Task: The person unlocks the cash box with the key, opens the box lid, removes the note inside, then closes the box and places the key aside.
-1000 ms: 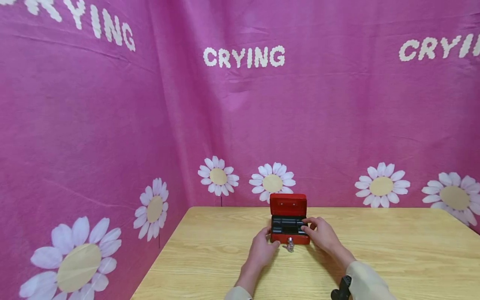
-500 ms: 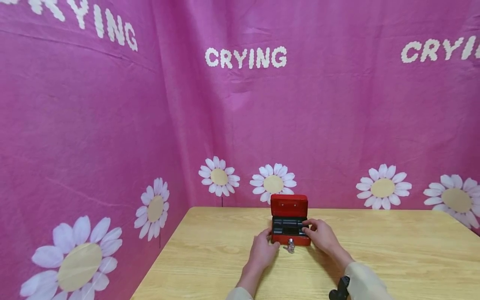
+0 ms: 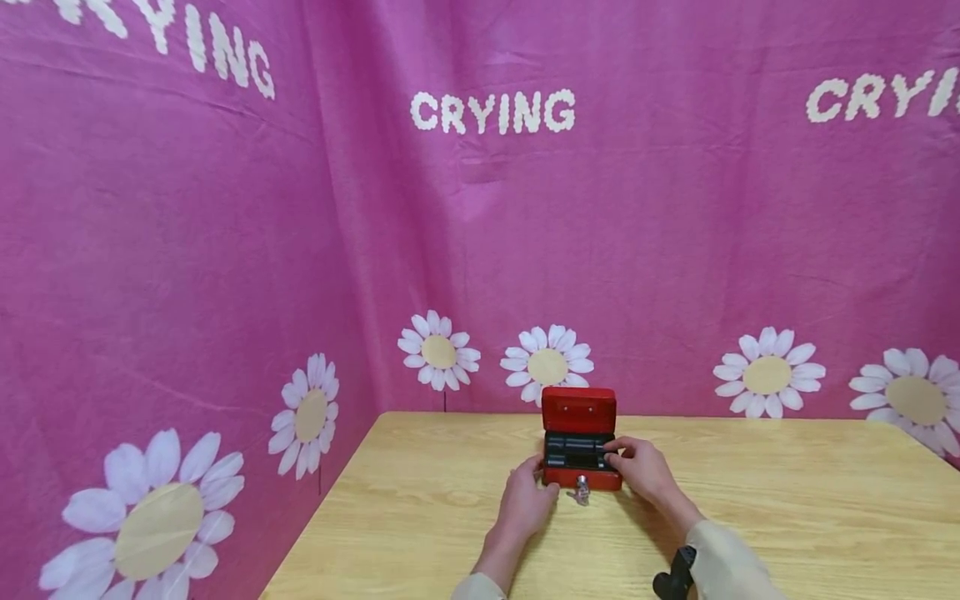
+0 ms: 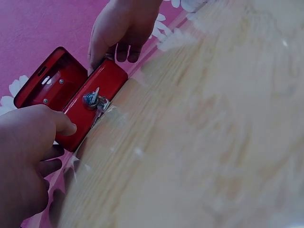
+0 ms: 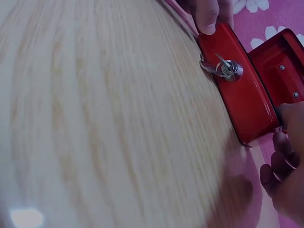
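The box [image 3: 561, 479] sits on the tabletop [image 3: 420, 500], lid [image 3: 577, 408] already up, keys [image 3: 582, 497] at its lock [image 4: 88, 100]. My left hand [image 3: 527, 497] grips its left side; my right hand [image 3: 647, 472] has fingertips at the right end of the tray [image 3: 573, 445], whether pinching I can't tell. I'd judge the work unfinished: the tray still lies inside.

Your left forearm [image 3: 501, 550] rises from the bottom edge of the head view, leaning right, while your right forearm [image 3: 723, 562] slants up leftward from the lower right. Your left hand [image 3: 527, 497] and right hand [image 3: 647, 471] face each other low in the frame, right of centre. In the left wrist view, your left thumb [image 4: 65, 125] stretches rightward above bent fingers [image 4: 50, 166].
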The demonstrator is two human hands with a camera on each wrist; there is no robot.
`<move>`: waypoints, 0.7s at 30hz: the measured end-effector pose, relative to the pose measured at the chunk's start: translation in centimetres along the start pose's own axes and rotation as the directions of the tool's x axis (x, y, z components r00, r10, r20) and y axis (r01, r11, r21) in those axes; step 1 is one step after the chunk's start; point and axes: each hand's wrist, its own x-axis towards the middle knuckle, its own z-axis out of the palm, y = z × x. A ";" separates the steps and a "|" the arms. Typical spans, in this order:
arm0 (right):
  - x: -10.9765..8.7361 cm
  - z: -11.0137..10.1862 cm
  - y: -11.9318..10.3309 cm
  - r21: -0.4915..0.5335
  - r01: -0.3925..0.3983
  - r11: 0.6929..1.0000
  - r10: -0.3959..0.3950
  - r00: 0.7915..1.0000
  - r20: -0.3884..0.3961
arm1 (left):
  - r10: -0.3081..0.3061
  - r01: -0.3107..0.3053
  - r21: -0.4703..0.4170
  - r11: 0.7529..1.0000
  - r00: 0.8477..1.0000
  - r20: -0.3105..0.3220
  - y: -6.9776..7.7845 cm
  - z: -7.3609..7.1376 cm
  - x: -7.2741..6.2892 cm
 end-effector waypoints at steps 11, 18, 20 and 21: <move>0.4 0.2 -0.3 -0.006 -0.021 1.000 0.021 0.997 -0.073 | -0.028 0.027 0.013 1.000 0.999 0.025 -0.1 0.0 0.0; 0.3 0.1 -0.6 0.001 -0.034 0.999 0.034 0.994 -0.100 | -0.045 0.044 0.015 0.999 0.998 0.037 0.1 -0.1 0.0; 0.4 0.0 -0.7 0.008 -0.039 0.999 0.040 0.995 -0.097 | -0.051 0.050 0.018 0.999 0.998 0.041 0.2 -0.2 -0.1; 0.5 -0.1 -0.7 0.015 -0.037 0.999 0.038 0.995 -0.094 | -0.054 0.053 0.017 0.998 0.998 0.042 0.2 -0.3 0.0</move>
